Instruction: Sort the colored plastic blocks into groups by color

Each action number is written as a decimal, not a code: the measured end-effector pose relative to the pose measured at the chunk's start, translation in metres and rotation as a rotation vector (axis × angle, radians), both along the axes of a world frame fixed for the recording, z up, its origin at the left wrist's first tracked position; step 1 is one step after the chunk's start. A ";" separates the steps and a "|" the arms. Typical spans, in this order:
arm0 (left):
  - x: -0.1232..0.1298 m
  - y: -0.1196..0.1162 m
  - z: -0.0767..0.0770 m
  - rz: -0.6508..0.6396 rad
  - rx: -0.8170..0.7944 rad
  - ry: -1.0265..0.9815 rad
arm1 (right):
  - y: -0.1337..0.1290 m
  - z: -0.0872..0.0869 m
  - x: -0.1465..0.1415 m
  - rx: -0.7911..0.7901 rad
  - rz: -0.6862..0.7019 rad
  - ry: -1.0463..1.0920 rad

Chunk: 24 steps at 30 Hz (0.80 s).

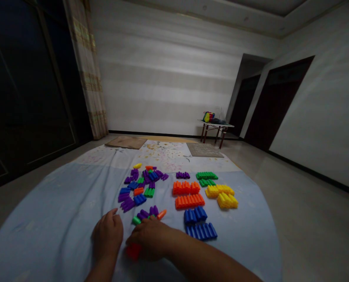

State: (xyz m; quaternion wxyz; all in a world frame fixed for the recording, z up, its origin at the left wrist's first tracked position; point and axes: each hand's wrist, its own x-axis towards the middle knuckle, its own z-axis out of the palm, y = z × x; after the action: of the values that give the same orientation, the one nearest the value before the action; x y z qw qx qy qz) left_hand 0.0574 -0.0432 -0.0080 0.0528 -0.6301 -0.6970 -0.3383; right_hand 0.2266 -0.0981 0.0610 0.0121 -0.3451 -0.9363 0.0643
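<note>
My left hand (108,231) rests on the blue part of the tablecloth, fingers forward and nothing visible in it. To its right, my right hand (152,237) reaches across with bent fingers over a small group of plastic pieces. A red piece (133,250) shows under those fingers; whether it is gripped is hidden. Just beyond lie purple pieces (147,212), a green piece (136,220) and an orange piece (161,214). Farther off is a loose mixed pile of purple pieces (128,204), blue pieces (140,199), green pieces (149,192) and others.
Right of my hands, joined pieces lie grouped by colour: blue rows (201,231), orange rows (189,201), yellow rows (227,200), green rows (206,176) and a purple row (183,175). Two mats (125,142) lie at the far edge. A side table (215,123) stands behind.
</note>
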 end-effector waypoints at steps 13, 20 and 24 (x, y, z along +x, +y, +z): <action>0.000 -0.001 -0.002 0.008 0.027 0.042 | 0.090 0.037 0.078 0.085 -0.576 0.030; 0.001 -0.003 -0.001 0.003 0.005 0.046 | 0.117 0.016 0.089 0.029 -0.617 -0.094; 0.002 -0.005 0.001 -0.002 -0.012 0.033 | 0.119 0.012 0.090 -0.011 -0.635 -0.143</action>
State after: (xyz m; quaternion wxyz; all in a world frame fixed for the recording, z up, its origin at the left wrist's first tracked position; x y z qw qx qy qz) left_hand 0.0596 -0.0480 -0.0069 0.0601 -0.6365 -0.6976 -0.3236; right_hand 0.3169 0.0209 0.0729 -0.0361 -0.6237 -0.7799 0.0381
